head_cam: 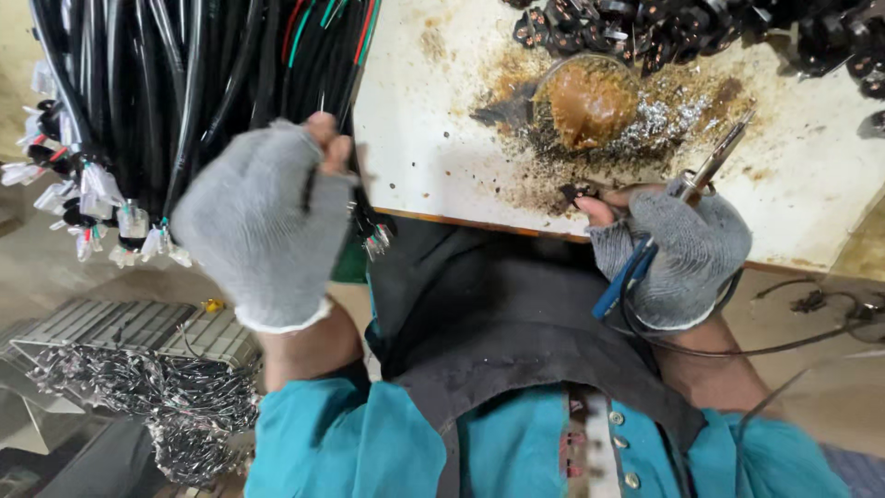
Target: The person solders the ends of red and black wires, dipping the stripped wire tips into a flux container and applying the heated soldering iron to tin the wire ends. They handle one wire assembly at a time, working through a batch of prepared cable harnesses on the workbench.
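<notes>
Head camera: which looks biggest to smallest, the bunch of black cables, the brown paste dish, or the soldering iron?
1. Bunch of black cables, biggest by far.
2. Soldering iron in the right hand and brown paste dish: too alike to rank; one long and thin, one round.

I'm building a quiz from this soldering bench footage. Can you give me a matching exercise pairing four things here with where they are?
Things:
1. soldering iron
2. black cable bundle
3. brown flux dish
4. small black connectors

Places:
A. heaped along the bench's far edge
B. gripped in the left hand
C. held in the right hand
D. on the stained bench top, before the right hand

Pairs: 1-C, 2-B, 3-D, 4-A
</notes>
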Demonstrator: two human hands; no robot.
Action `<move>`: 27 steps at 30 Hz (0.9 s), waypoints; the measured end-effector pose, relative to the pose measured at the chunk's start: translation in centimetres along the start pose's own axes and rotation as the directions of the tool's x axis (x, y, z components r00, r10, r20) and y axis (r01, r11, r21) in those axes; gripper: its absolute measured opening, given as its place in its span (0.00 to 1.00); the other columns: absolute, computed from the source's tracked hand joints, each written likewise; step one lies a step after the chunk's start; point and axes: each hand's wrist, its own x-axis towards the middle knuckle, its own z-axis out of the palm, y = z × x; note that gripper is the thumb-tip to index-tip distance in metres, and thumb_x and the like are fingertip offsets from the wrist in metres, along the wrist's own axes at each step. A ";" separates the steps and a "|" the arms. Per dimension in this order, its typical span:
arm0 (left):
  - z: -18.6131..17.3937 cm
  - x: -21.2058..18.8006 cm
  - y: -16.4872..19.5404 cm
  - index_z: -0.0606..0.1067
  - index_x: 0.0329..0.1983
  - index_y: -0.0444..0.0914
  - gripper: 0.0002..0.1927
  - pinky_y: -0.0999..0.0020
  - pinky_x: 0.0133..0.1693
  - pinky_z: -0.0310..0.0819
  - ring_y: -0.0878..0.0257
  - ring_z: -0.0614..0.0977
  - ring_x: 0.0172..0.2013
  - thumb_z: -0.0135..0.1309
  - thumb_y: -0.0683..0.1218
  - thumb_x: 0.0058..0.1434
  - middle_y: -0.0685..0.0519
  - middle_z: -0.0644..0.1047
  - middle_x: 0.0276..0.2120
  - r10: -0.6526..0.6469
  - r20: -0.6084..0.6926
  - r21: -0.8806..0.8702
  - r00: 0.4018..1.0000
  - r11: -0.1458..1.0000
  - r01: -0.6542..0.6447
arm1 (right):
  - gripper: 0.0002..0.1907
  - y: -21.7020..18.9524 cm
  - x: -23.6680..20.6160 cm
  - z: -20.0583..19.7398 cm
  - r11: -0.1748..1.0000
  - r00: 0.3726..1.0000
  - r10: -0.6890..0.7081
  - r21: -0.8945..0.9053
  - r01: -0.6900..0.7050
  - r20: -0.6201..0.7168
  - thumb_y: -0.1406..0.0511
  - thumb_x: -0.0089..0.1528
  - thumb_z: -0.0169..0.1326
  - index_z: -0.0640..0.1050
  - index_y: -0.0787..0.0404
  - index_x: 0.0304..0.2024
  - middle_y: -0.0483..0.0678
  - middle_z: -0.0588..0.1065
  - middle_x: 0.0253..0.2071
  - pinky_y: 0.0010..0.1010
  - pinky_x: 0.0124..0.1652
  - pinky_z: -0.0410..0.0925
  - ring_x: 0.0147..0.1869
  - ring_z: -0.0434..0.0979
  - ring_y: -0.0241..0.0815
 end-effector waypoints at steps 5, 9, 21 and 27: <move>1.0 0.2 -1.6 0.79 0.37 0.44 0.13 0.60 0.30 0.68 0.54 0.79 0.30 0.70 0.53 0.57 0.53 0.75 0.31 0.009 0.086 0.306 0.996 0.951 -0.035 | 0.19 0.8 -0.4 -0.2 0.996 0.997 -0.073 -0.042 0.075 0.029 0.65 0.64 0.76 0.73 0.56 0.37 0.49 0.80 0.35 0.34 0.39 0.72 0.38 0.82 0.48; 2.6 -1.1 -3.2 0.79 0.36 0.43 0.12 0.59 0.30 0.68 0.53 0.78 0.30 0.69 0.51 0.56 0.51 0.76 0.32 0.014 0.058 0.292 0.998 0.956 -0.030 | 0.19 1.2 -0.6 -0.2 0.990 0.991 -0.132 -0.044 0.133 0.012 0.65 0.64 0.74 0.72 0.57 0.41 0.49 0.81 0.37 0.35 0.37 0.69 0.37 0.81 0.49; 2.5 -5.4 0.2 0.77 0.42 0.39 0.24 0.59 0.39 0.73 0.50 0.81 0.37 0.45 0.63 0.76 0.49 0.78 0.34 0.067 0.184 -0.440 0.981 0.898 0.021 | 0.15 0.6 -2.9 -0.3 0.682 0.956 0.269 0.678 -0.274 0.115 0.65 0.61 0.69 0.79 0.63 0.46 0.50 0.81 0.41 0.29 0.43 0.75 0.40 0.83 0.40; 7.6 -4.2 3.6 0.71 0.39 0.40 0.16 0.51 0.38 0.72 0.45 0.80 0.35 0.49 0.57 0.66 0.49 0.75 0.31 0.567 0.490 -0.817 0.662 0.563 0.124 | 0.13 2.2 -5.6 -1.9 0.665 0.893 0.319 0.596 -0.450 0.318 0.66 0.63 0.67 0.81 0.63 0.48 0.48 0.82 0.40 0.24 0.43 0.73 0.40 0.81 0.34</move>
